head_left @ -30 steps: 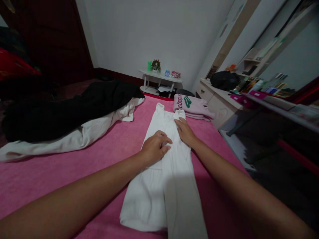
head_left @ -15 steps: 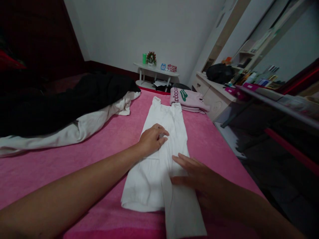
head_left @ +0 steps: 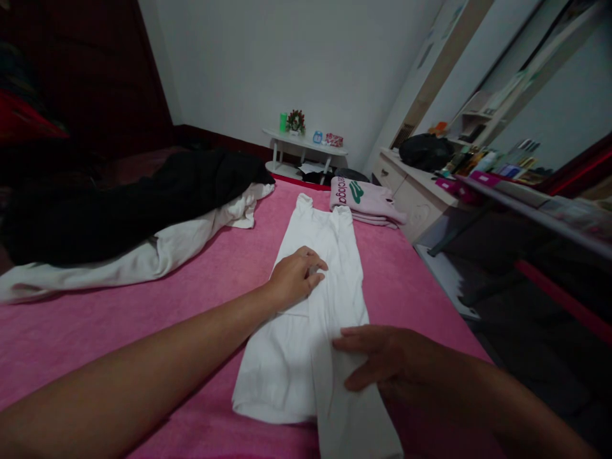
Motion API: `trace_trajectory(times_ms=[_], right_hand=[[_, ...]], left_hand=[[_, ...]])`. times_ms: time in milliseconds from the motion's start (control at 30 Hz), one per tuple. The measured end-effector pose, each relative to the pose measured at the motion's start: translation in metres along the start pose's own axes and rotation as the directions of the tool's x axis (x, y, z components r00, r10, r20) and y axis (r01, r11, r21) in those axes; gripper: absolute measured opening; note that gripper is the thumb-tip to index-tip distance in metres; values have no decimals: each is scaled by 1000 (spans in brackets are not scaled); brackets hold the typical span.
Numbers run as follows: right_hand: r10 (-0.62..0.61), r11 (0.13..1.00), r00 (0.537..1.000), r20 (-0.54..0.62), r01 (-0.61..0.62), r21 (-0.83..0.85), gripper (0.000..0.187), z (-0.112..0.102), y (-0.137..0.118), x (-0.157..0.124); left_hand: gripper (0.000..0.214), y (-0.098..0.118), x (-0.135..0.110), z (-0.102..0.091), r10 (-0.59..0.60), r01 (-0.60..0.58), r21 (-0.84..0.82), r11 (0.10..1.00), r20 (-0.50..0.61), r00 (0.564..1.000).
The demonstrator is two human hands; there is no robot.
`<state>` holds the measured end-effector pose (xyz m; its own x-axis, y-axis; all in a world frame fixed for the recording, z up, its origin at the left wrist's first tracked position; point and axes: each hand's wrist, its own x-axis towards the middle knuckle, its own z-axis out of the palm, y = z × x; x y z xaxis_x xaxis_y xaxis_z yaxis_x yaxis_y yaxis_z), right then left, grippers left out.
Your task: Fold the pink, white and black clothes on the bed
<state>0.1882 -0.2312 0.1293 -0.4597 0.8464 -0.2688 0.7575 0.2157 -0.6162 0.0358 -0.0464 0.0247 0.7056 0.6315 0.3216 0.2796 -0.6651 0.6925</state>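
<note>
A white garment (head_left: 315, 299) lies lengthwise on the pink bed (head_left: 143, 319), its right side folded over the middle. My left hand (head_left: 296, 277) presses on the garment's middle with its fingers loosely curled and nothing in them. My right hand (head_left: 387, 357) lies flat on the folded strip nearer to me, fingers stretched out towards the left.
A heap of black and white clothes (head_left: 134, 217) covers the bed's left side. A folded pink sweatshirt (head_left: 363, 199) sits at the far right corner. Beyond are a small white table (head_left: 306, 150) with trinkets and a cluttered dresser (head_left: 430, 185) on the right.
My right hand has slid down the folded strip from near the garment's top to its lower part. The left hand has stayed in place.
</note>
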Motion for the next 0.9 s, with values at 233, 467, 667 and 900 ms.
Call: trace_trajectory(times_ms=[233,467,667,900], right_hand=[[405,740,852,-332,-92,666,40,-6,46,40],[506,541,775,-379,58,839,60,4,71,65],[481,669,709,-515,83,739,67,10,86,60],[165,965,672,-722,-263,-24,36,12,106,28]], left_hand=[[20,-1,2,1,-7,4,-81,997,-28,1000],[41,11,0,-9,-57,26,-253,967,-117,991],[54,20,-8,-6,-46,46,21,999,22,999],[45,-11,-2,-35,154,-172,164,971,117,981]])
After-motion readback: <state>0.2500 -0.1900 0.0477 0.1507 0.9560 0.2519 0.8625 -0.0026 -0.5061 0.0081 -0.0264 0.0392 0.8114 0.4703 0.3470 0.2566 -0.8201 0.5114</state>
